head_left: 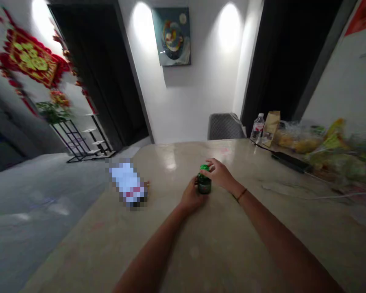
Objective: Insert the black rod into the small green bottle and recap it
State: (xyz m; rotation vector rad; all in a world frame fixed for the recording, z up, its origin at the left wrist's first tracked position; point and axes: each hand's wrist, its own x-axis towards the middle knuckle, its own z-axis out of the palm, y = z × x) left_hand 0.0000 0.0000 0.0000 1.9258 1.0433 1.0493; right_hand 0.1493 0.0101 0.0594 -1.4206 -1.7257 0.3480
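Note:
A small dark green jar [204, 185] with a bright green cap [204, 168] stands upright on the beige table [219, 244], a little past its middle. My left hand [191, 197] wraps around the jar's body from the left. From the right, my right hand [220, 173] reaches over the jar, its fingertips pinched on the cap. A thin band sits on my right wrist.
A blurred white object [128, 184] lies on the table to the left. Along the right edge are a water bottle [258, 128], a paper bag [271, 127], bagged food [295, 138], a dark flat device [289, 160] and a white cable [311, 196]. A grey chair [225, 126] stands beyond the far edge.

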